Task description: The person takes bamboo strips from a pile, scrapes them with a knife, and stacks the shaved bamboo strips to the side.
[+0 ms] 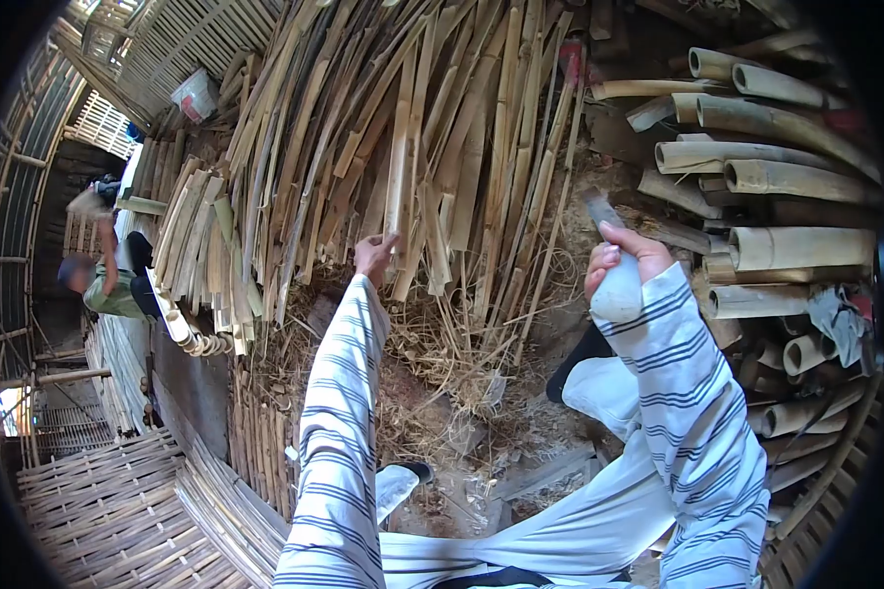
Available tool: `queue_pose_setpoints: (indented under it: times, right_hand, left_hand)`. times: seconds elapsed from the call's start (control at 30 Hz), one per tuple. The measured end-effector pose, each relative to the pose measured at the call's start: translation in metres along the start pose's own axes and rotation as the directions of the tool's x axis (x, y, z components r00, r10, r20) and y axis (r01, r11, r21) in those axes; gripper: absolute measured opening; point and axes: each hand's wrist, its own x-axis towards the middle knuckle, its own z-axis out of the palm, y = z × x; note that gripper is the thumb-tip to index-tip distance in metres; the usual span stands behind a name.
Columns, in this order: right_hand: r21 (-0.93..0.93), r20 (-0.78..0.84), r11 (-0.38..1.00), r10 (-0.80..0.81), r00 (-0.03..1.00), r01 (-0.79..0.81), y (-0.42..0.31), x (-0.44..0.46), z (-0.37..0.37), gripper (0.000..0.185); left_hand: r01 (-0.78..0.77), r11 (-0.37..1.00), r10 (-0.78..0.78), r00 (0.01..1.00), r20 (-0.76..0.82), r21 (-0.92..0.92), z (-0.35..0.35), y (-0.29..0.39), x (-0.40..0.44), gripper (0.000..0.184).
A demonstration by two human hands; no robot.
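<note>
My left hand [373, 258] is closed with its fingertips on the lower end of a split bamboo strip [399, 182], which points away from me over a wide pile of similar strips [304, 128]. In my right hand [631, 260] is a knife, gripped by its thick, pale, rounded handle [617, 294]. Its short grey blade [600, 208] sticks out past my thumb, somewhat blurred. The knife is apart from the strip, off to its right.
Bamboo shavings [462, 363] litter the ground before me. Whole bamboo poles [796, 240] are stacked at right. Shorter split pieces [192, 245] lie at left, near another person [113, 280]. A woven bamboo panel [98, 501] is at lower left, a white bucket [195, 95] farther back.
</note>
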Motion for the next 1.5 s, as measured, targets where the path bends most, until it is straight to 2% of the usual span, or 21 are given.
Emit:
queue_pose_setpoints:
  times: [0.13,0.2,0.27,0.33,0.37,0.43,0.53,0.57,0.7,0.83,0.93,0.97,1.03,1.17,1.2,1.23,1.3,1.33,1.4,1.43,1.5]
  right_hand:
    - [-0.107,0.014,0.993,-0.053,0.999,0.054,0.002,0.001,0.002,0.020]
    - [-0.071,0.021,0.997,-0.032,0.999,0.033,0.002,0.006,0.000,0.022]
    - [-0.076,0.011,0.997,-0.029,1.000,0.030,0.003,0.011,0.000,0.023]
    - [-0.045,0.004,0.998,-0.053,0.999,0.053,0.005,0.013,-0.002,0.023]
    - [0.003,0.004,1.000,-0.019,1.000,0.019,0.002,0.020,-0.005,0.023]
    - [0.057,0.025,0.998,-0.005,1.000,0.004,-0.002,0.027,-0.006,0.024]
    - [-0.114,-0.048,0.989,-0.097,0.994,0.091,-0.002,0.040,-0.008,0.025]
    - [-0.081,-0.042,0.994,-0.070,0.997,0.066,-0.004,0.044,-0.011,0.026]
    - [-0.150,-0.123,0.986,-0.086,0.989,0.067,-0.001,0.046,-0.010,0.027]
    - [-0.187,-0.130,0.982,-0.064,0.989,0.039,0.004,0.031,-0.011,0.028]
    - [-0.241,-0.144,0.971,-0.035,0.989,-0.001,0.005,0.030,-0.016,0.028]
    - [-0.240,-0.076,0.971,-0.004,0.997,-0.015,0.002,0.037,-0.025,0.027]
    - [-0.262,-0.097,0.965,-0.026,0.995,-0.001,-0.002,0.045,-0.035,0.026]
    - [-0.067,-0.127,0.998,-0.021,0.992,0.013,-0.009,0.034,-0.029,0.024]
    - [0.003,-0.134,1.000,-0.013,0.991,0.013,-0.009,0.029,-0.025,0.024]
    - [-0.079,-0.144,0.994,-0.085,0.986,0.074,-0.007,0.026,-0.022,0.023]
    - [-0.043,-0.090,0.994,-0.106,0.990,0.102,-0.009,0.033,-0.025,0.022]
    - [-0.025,-0.063,0.993,-0.119,0.991,0.118,-0.011,0.035,-0.027,0.022]
    - [-0.035,-0.105,0.989,-0.145,0.984,0.142,-0.008,0.026,-0.020,0.022]
    - [-0.020,-0.108,0.990,-0.141,0.984,0.140,-0.007,0.022,-0.016,0.022]
    - [0.088,-0.028,0.993,-0.077,0.997,0.079,-0.007,0.020,-0.018,0.023]
  left_hand:
    - [-0.012,0.986,0.018,0.999,0.035,-0.164,0.018,0.003,-0.025,0.044]
    - [0.015,0.999,-0.011,0.993,0.114,-0.038,0.019,0.017,-0.048,0.038]
    - [-0.005,0.986,0.021,0.996,0.092,-0.169,0.029,0.011,-0.067,0.035]
    - [0.094,0.971,-0.040,0.971,0.236,-0.220,0.035,-0.001,-0.077,0.034]
    - [0.160,0.939,-0.097,0.973,0.211,-0.305,0.041,0.003,-0.098,0.035]
    - [0.079,0.967,-0.032,0.981,0.191,-0.241,0.047,-0.002,-0.127,0.035]
    - [-0.086,0.995,0.087,0.995,0.038,-0.044,0.043,-0.014,-0.152,0.037]
    - [-0.123,0.991,0.124,0.992,-0.016,0.044,0.040,-0.019,-0.159,0.038]
    - [-0.188,0.978,0.192,0.980,-0.041,0.085,0.029,-0.033,-0.188,0.035]
    - [0.000,0.976,0.008,0.999,0.036,-0.218,0.021,-0.032,-0.221,0.033]
    - [0.059,0.902,-0.103,0.991,-0.081,-0.429,0.019,-0.077,-0.189,0.030]
    - [0.114,0.869,-0.179,0.979,-0.092,-0.482,0.017,-0.074,-0.192,0.029]
    - [0.095,0.885,-0.142,0.987,-0.069,-0.456,0.011,-0.084,-0.178,0.027]
    - [0.135,0.835,-0.180,0.983,-0.034,-0.533,0.013,-0.074,-0.175,0.029]
    - [0.139,0.850,-0.176,0.984,-0.026,-0.508,0.012,-0.070,-0.175,0.030]
    - [0.144,0.862,-0.174,0.985,-0.017,-0.485,0.012,-0.069,-0.175,0.031]
    - [0.157,0.867,-0.182,0.983,-0.007,-0.474,0.010,-0.065,-0.176,0.041]
    - [0.114,0.891,-0.182,0.976,-0.117,-0.439,0.011,-0.065,-0.174,0.052]
    - [0.059,0.861,-0.149,0.979,-0.138,-0.505,0.008,-0.094,-0.142,0.063]
    - [-0.029,0.846,-0.050,0.990,-0.133,-0.532,0.008,-0.098,-0.132,0.066]
    - [-0.066,0.939,0.013,0.987,-0.158,-0.337,0.009,-0.110,-0.115,0.066]
